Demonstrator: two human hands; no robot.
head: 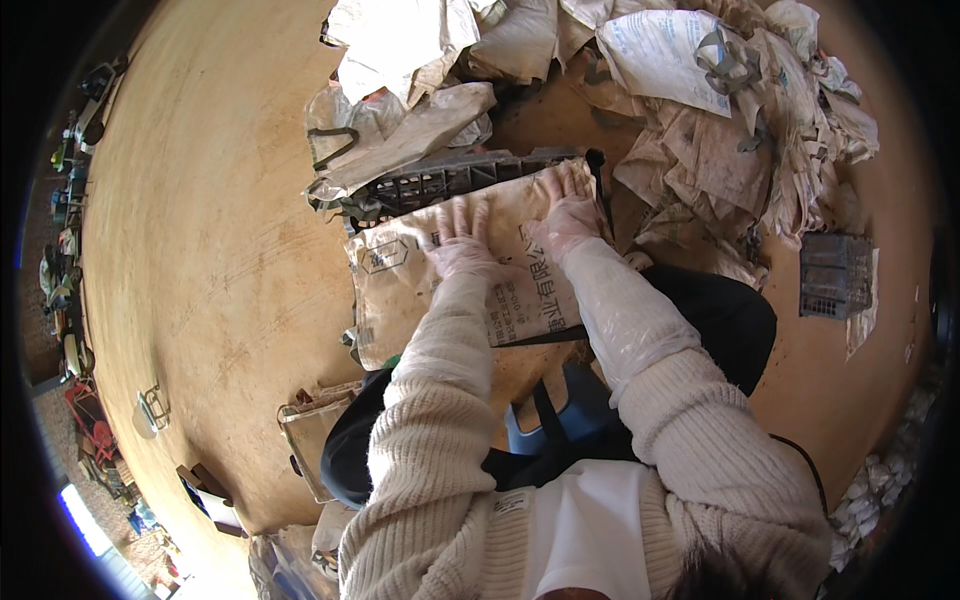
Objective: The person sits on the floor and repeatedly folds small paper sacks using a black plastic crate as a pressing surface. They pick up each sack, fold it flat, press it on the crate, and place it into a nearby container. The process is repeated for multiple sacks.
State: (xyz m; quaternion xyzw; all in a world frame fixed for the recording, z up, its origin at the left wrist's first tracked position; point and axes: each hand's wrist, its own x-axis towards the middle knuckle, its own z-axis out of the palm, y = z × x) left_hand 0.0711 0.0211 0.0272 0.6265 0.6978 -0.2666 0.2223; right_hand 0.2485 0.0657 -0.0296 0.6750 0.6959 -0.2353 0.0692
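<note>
A stained beige woven sack (399, 304) with dark printed writing lies flat over a black plastic crate (442, 182), whose slatted far wall shows beyond the sack. My left hand (463, 244), in a clear plastic glove, rests palm down on the sack's middle with its fingers spread. Nearer the sack's far right corner, my right hand (568, 216) also lies flat on it, gloved the same way. Neither hand is gripping anything. Clear plastic sleeves cover both forearms up to the knitted cuffs. Most of the crate is hidden under the sack.
Crumpled sacks (697, 154) are heaped beyond and to the right, one draped by the crate's far left. A dark plastic basket (835, 274) stands at right. Between my knees is a blue stool (581, 401). A beige bag (319, 442) stands by my left knee.
</note>
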